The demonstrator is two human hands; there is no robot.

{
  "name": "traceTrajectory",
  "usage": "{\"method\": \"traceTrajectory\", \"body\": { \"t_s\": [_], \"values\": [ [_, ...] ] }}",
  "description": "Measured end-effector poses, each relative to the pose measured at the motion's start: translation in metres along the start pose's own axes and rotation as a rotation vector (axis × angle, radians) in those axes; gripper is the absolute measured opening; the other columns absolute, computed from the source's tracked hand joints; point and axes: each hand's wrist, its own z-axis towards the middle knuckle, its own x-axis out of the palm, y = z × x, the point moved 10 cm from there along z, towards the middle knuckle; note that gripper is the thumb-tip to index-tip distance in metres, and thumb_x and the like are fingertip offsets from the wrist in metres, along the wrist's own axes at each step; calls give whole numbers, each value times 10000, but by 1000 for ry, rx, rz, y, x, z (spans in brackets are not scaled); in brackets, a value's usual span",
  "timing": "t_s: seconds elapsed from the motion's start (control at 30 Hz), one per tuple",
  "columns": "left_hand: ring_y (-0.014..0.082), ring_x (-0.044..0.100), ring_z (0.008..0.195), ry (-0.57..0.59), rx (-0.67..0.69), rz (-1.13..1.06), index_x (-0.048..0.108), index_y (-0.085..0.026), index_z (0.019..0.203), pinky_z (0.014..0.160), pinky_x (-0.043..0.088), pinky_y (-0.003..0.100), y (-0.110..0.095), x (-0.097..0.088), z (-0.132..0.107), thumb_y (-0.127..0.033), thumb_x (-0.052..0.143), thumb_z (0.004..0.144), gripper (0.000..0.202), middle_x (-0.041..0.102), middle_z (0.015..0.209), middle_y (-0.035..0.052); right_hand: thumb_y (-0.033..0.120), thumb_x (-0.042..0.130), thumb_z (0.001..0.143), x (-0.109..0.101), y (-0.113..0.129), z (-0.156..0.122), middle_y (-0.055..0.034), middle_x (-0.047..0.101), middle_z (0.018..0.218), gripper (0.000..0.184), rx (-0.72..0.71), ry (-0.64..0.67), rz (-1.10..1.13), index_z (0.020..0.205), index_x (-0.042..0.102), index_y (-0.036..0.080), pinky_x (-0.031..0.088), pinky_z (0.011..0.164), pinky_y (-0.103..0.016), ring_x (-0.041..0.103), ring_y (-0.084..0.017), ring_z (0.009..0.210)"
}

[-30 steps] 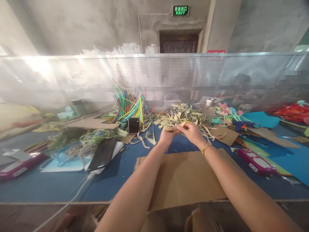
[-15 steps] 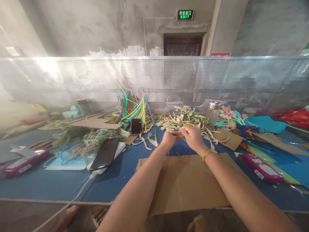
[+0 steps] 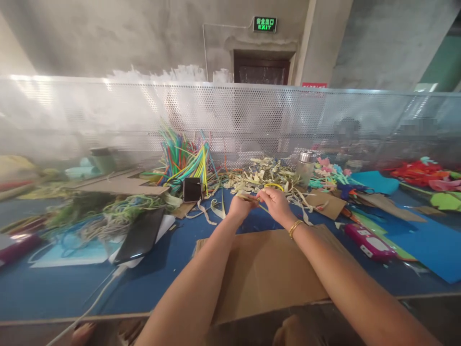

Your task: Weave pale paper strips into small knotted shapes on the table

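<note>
My left hand [image 3: 242, 205] and my right hand [image 3: 275, 201] meet above the far edge of a brown cardboard sheet [image 3: 273, 274]. Both sets of fingers are closed on a thin yellow-green strip [image 3: 248, 197], which runs from one hand toward the other. Fingers cover much of it, and its material is too small to make out. Just beyond the hands lies a heap of pale, curled strips [image 3: 257, 178]. A few loose pale strips [image 3: 207, 211] lie to the left of my left hand.
Left are a bundle of coloured stems [image 3: 183, 156], a small phone [image 3: 192, 190], a large phone [image 3: 140, 235] with a white cable, and tangled cords [image 3: 115, 221]. Right are a lidded jar [image 3: 305, 172], paper-like flowers [image 3: 333, 170] and a magenta device [image 3: 369, 241]. A perforated metal screen [image 3: 201, 110] stands behind.
The view has turned a little to the right, so everything appears shifted left. My hands stay together on the thin strip, with little visible change in their grip.
</note>
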Motion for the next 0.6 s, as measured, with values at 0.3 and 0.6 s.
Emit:
{"method": "traceTrajectory", "body": {
  "t_s": [0.3, 0.6],
  "values": [
    [168, 644, 679, 87, -51, -241, 707, -133, 792, 629, 477, 260, -3, 0, -4, -106, 826, 426, 386, 718, 750, 70, 410, 477, 892, -9, -42, 2, -63, 704, 931, 302, 181, -23, -2, 1025, 650, 201, 477, 743, -284, 649, -178, 831],
    [143, 653, 699, 102, -105, -384, 679, -128, 826, 693, 480, 244, 0, 1, -3, -11, 775, 467, 389, 715, 775, 66, 356, 567, 848, -5, -19, -1, -35, 725, 912, 182, 93, 57, -288, 873, 711, 248, 447, 794, -318, 657, -190, 845]
  ]
}}
